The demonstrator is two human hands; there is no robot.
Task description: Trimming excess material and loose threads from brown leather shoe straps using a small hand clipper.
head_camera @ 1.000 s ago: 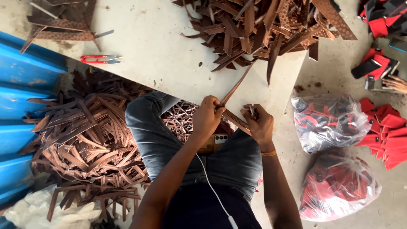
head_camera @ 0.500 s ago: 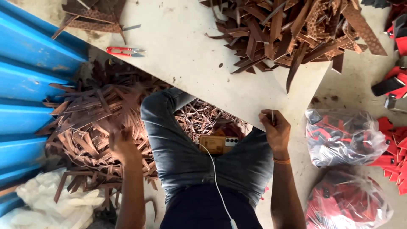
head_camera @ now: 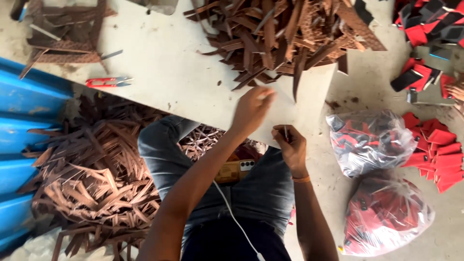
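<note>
My left hand (head_camera: 252, 107) is blurred over the near edge of the white table (head_camera: 169, 72), just short of the heap of brown leather strips (head_camera: 290, 34). Its fingers are loose and nothing shows in them. Over my lap, at the table's edge, my right hand (head_camera: 291, 147) pinches a thin small metal tool (head_camera: 285, 131) that points upward. A phone (head_camera: 235, 170) rests on my lap with a white cable (head_camera: 237, 220) running down from it.
Red snips (head_camera: 108, 81) lie on the table's left part, near a smaller brown stack (head_camera: 63, 34). A big pile of brown strips (head_camera: 96, 169) covers the floor at left beside blue corrugated sheet (head_camera: 24, 121). Two plastic bags (head_camera: 369, 140) (head_camera: 386, 217) and loose red pieces (head_camera: 435, 145) lie at right.
My left hand let go of a brown strip, dipped to the floor pile at left, then swung up to the table edge. The right hand has stayed put with its tool.
</note>
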